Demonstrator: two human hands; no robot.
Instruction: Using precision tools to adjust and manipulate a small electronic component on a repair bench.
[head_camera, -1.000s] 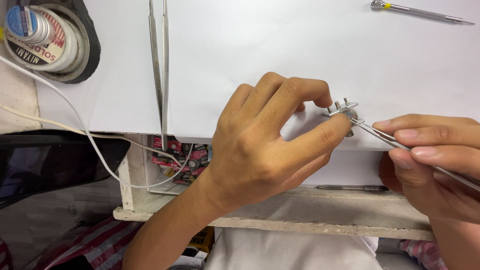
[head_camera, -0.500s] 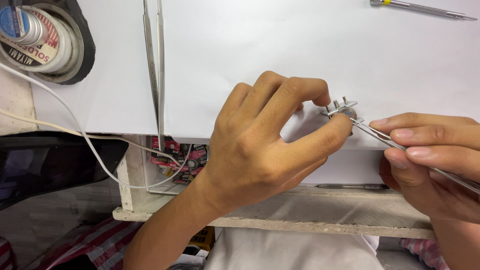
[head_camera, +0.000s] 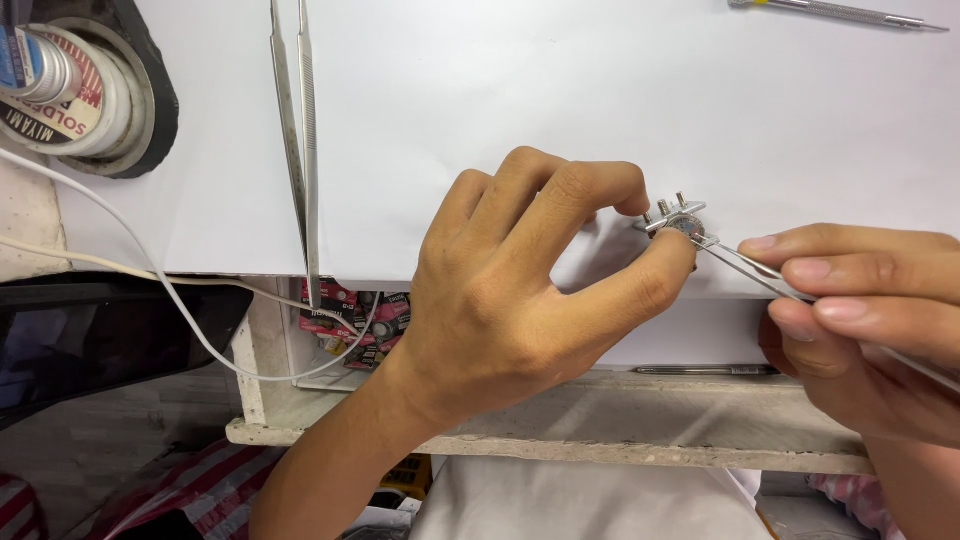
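Surface: white sheet on a tabletop, seen from above.
Left hand: grip closed on one small metal holder, pinched between thumb and fingers near the sheet's front edge; three pins stand up from the holder.
Right hand: grip closed on one thin tweezers, tips touching the holder.
Spare tools: one long tweezers lying on the sheet; one screwdriver at top right.
Left corner: one solder tin; two cables crossing below it.
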